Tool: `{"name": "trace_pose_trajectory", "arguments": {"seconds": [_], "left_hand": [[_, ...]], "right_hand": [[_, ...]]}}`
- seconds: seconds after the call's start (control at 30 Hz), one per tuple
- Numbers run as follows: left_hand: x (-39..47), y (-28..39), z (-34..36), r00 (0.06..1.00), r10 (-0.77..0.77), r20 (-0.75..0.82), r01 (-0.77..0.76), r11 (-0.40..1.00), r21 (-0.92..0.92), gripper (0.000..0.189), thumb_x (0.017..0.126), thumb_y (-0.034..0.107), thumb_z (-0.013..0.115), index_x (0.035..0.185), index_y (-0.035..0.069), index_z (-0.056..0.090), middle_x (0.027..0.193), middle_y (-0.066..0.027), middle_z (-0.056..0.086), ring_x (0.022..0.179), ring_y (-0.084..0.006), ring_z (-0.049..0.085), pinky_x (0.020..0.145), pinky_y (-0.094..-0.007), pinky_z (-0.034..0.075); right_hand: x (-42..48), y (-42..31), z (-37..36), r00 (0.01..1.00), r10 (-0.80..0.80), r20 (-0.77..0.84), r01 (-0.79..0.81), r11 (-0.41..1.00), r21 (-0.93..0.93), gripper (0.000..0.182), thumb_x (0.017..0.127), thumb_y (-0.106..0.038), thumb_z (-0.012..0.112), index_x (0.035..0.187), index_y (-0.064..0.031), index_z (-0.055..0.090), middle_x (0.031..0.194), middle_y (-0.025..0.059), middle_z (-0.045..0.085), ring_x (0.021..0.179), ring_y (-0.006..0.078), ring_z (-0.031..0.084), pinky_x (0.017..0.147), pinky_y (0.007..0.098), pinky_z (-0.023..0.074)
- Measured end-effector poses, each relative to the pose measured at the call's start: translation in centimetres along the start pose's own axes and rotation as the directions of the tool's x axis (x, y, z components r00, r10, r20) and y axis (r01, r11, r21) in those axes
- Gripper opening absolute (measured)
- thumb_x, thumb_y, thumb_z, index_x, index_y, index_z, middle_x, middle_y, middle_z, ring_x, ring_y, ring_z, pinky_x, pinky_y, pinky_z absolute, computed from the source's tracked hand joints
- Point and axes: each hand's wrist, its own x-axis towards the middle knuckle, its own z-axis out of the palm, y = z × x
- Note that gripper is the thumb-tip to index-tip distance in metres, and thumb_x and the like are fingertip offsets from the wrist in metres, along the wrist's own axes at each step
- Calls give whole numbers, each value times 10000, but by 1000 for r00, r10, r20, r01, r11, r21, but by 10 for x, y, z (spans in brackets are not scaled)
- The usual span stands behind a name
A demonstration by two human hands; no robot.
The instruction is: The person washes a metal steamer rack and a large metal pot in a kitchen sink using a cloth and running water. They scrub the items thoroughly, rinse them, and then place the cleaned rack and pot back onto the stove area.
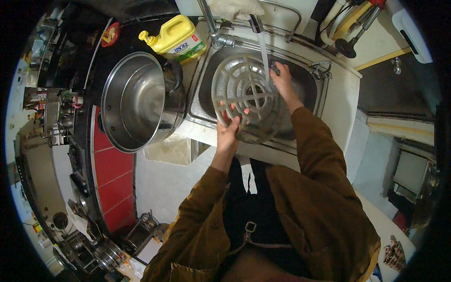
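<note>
My left hand (228, 135) grips the near-left edge of a round slotted steamer rack (254, 96), thumb on top, with fingers showing through its slots. The rack is tilted over the stainless steel sink (303, 79). In my right hand (283, 84) is a dark scouring pad (274, 67), partly hidden by the fingers, at the rack's far-right side. A stream of water (263, 49) falls from the faucet spout (256, 24) between the rack and my right hand.
A large stainless steel pot (137, 95) stands left of the sink, its mouth facing me. Behind it a yellow detergent jug (179, 37) leans over. Red cabinet fronts (114, 183) run down the left. A small tap (320, 70) sits at the sink's right corner.
</note>
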Motion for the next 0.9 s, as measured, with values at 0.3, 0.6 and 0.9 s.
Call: {"name": "trace_pose_trajectory", "arguments": {"seconds": [0.3, 0.6, 0.9], "left_hand": [[43, 65, -22, 858, -442, 260, 470, 881, -55, 658, 890, 96, 554, 1459, 121, 224, 1343, -199, 451, 1103, -410, 567, 853, -533, 540], [64, 21, -36, 921, -388, 32, 382, 917, 117, 530, 805, -79, 545, 1306, 54, 434, 1009, -129, 606, 802, -238, 653, 671, -387, 600], [59, 30, -10, 961, -251, 120, 232, 961, 148, 764, 770, -120, 504, 1452, 103, 243, 1093, -152, 585, 831, -286, 674, 633, -338, 602]], "right_hand": [[26, -91, -16, 944, -161, 288, 175, 984, -24, 376, 792, -263, 708, 1102, -61, 638, 1091, 118, 595, 969, 310, 595, 823, 386, 482], [-69, -167, 18, 677, -662, 322, 582, 749, 317, 300, 687, -36, 640, 984, -73, 643, 987, 68, 556, 1021, 306, 487, 851, 393, 455], [-50, -119, 28, 884, -319, 341, 273, 946, 177, 263, 802, -65, 603, 1058, -6, 584, 1152, 153, 523, 1079, 346, 528, 890, 394, 457]]}}
